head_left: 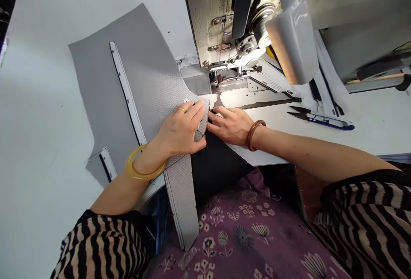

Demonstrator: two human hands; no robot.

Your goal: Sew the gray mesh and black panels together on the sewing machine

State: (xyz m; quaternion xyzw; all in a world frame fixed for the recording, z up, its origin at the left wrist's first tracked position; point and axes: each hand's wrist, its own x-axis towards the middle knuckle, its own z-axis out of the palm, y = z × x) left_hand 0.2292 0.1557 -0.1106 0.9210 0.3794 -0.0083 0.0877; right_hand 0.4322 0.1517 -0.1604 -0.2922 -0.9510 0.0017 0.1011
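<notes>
A large grey mesh-textured fabric piece [144, 56] lies on the table, with its lower strip hanging over the front edge towards my lap. My left hand [183, 129] is closed on a folded part of this fabric, thumb below and fingers curled over the top. My right hand [233, 125] is close beside it, its fingertips gathered at the seam where the grey fabric meets a black fabric piece [215, 163]. Its thumb is largely hidden. Just beyond both hands is the presser foot [216, 82] of a sewing machine [212, 22]; the fabric edge lies short of it.
White strips with dark edges [126, 95] lie on the grey fabric. Blue-handled thread snips [321, 118] rest on the white table [41, 112] at right. Behind them are white and black fabric pieces [324, 82]. A lamp [293, 35] hangs over the machine's right side.
</notes>
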